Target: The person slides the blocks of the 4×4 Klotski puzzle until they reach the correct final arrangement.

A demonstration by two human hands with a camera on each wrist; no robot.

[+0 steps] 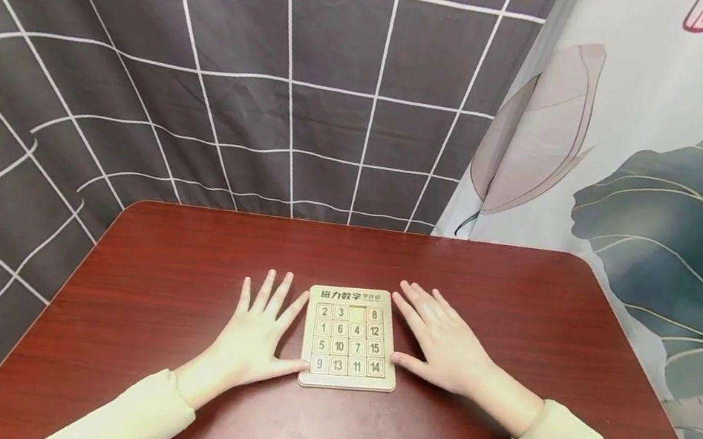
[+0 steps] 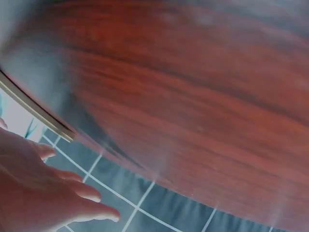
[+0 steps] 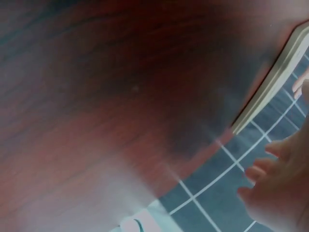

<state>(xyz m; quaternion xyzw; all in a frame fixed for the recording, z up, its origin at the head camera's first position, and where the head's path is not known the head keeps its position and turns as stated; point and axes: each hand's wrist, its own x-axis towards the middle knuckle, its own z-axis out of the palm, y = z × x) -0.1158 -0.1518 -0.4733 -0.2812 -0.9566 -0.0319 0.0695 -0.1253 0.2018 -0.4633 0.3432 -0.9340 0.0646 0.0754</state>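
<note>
A pale wooden number slide puzzle (image 1: 345, 382) lies flat on the table, its numbered tiles in a square grid. The top row reads 2, 3, a bare slot (image 1: 357, 315), then 8. To its left, my left hand (image 1: 254, 333) has its fingers spread and straight, the thumb tip touching the lower left edge. On the other side my right hand (image 1: 450, 347) is stretched out, thumb and index finger at the right edge. Both wrist views show the board's thin side edge (image 2: 41, 113) (image 3: 270, 89) beside the fingers. Neither hand grips anything.
The dark red wooden table (image 1: 220, 239) has rounded far corners. Behind it hangs a dark grey curtain (image 1: 343, 38) with a white grid. A white curtain (image 1: 638, 102) with large leaf prints hangs at the right.
</note>
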